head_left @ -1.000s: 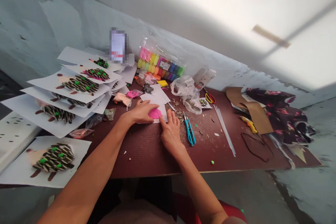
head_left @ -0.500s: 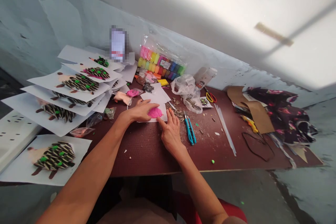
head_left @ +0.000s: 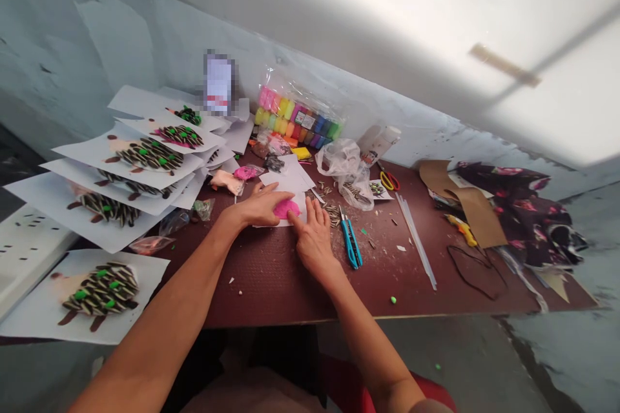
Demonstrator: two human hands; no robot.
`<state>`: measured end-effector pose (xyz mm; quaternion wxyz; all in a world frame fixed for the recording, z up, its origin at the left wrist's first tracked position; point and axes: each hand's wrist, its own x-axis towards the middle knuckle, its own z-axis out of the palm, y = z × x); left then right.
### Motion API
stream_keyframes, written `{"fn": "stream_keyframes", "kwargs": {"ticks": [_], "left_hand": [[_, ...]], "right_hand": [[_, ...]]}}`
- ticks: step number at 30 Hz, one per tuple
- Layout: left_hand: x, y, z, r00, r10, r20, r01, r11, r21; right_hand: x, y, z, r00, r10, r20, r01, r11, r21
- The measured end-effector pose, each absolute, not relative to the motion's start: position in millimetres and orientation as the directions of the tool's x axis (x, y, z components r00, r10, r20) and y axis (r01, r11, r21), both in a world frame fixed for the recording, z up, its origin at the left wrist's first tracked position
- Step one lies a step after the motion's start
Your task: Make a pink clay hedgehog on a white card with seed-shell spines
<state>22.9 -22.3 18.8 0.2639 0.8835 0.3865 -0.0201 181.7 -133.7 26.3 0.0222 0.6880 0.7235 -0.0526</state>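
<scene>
A flattened pink clay piece [head_left: 286,208] lies on a white sheet [head_left: 274,222] near the middle of the table. My left hand [head_left: 264,205] rests on the sheet at the clay's left side, thumb and fingers apart. From the right, my right hand [head_left: 314,232] lies with its fingers stretched forward, the thumb side touching the clay's right edge. Striped seeds [head_left: 334,214] are scattered just right of my right hand. Beside them is a teal utility knife [head_left: 351,242]. The clay's edges are partly covered by my hands.
Seed-covered hedgehog pictures [head_left: 150,153] are stacked at the left on paper. Behind stand a clay colour pack [head_left: 300,119], a plastic bag [head_left: 345,168] and a white bottle [head_left: 380,142]. Scissors [head_left: 389,181], clear sticks [head_left: 416,242] and a yellow glue gun [head_left: 461,230] lie at right.
My right thumb has moved slightly up and left onto the clay's edge, and the clay looks a little broader. My left hand is nearly unchanged.
</scene>
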Motion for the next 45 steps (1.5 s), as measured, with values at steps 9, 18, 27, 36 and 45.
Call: {"fn": "stream_keyframes", "kwargs": {"ticks": [9, 18, 27, 36, 45], "left_hand": [[23, -21, 17, 0.703, 0.669, -0.241, 0.689, -0.555, 0.467], [10, -16, 22, 0.662, 0.725, -0.192, 0.714, -0.531, 0.457], [1, -12, 24, 0.618, 0.749, -0.237, 0.752, -0.477, 0.455], [1, -7, 13, 0.66, 0.721, -0.21, 0.716, -0.519, 0.467], [0, -6, 9, 0.66, 0.719, -0.22, 0.716, -0.511, 0.476]], "right_hand": [[182, -124, 32, -0.082, 0.993, -0.09, 0.997, 0.08, -0.022], [181, -122, 29, -0.115, 0.987, -0.112, 0.993, 0.113, -0.023], [189, -115, 30, -0.072, 0.995, -0.076, 0.996, 0.068, -0.051], [184, -101, 29, -0.148, 0.985, -0.091, 0.989, 0.145, -0.034], [177, -84, 31, -0.175, 0.982, -0.076, 0.983, 0.17, -0.066]]}}
